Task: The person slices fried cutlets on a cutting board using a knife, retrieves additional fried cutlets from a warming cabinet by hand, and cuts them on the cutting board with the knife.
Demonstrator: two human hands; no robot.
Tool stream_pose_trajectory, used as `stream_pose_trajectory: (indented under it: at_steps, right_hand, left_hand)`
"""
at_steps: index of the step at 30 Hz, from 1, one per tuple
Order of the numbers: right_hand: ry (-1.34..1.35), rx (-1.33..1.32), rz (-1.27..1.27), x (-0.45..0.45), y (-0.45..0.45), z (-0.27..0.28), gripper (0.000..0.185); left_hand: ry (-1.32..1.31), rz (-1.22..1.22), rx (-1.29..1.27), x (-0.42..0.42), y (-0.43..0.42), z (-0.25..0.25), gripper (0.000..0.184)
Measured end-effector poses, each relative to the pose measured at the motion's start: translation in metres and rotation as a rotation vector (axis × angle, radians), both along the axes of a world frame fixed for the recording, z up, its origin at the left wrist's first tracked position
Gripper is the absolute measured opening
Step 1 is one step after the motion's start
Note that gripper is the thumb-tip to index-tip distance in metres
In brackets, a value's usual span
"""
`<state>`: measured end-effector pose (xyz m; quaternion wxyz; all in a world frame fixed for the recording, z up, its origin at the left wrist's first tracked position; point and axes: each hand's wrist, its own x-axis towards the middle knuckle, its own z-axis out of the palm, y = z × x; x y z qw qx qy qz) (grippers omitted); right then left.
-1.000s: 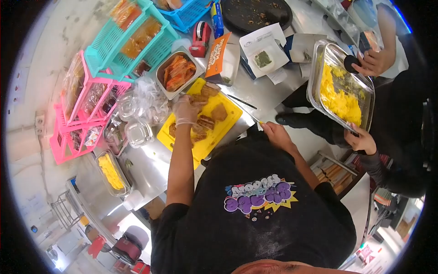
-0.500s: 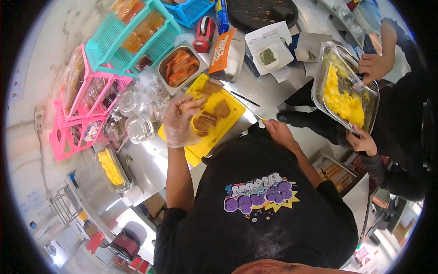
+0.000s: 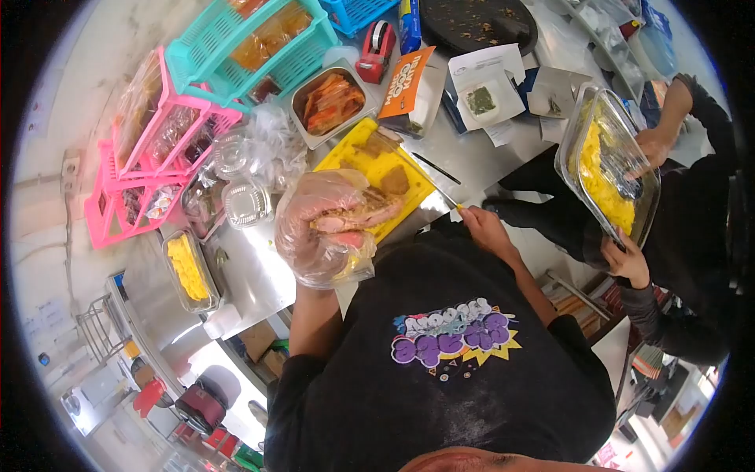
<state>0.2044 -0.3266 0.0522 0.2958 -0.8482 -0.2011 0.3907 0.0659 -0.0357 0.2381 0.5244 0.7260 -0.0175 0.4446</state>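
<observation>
A gloved left hand [image 3: 305, 228], clasped around sliced meat [image 3: 358, 216], has lifted it above the near-left edge of the yellow cutting board [image 3: 407, 202], leaving fewer pieces [image 3: 395, 182] there (the right hand [image 3: 486, 228] grips a knife [image 3: 432, 179] beside the counter [image 3: 252, 279]).

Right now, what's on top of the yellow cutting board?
Browned pieces, apparently meat, lie on the board. The gloved left hand hides much of its near end; what lies beneath can't be seen.

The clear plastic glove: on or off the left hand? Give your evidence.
On: the clear plastic glove surrounds the left hand, its loose cuff reaching the wrist.
</observation>
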Motion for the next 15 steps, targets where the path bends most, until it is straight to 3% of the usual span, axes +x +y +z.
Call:
stream_pose_trajectory:
  at_steps: [15]
  right_hand:
    - [-0.045,0.035,0.004,-0.003,-0.004,0.003,0.054]
  left_hand:
    - [0.011,-0.021,-0.095,0.000,-0.008,0.010,0.048]
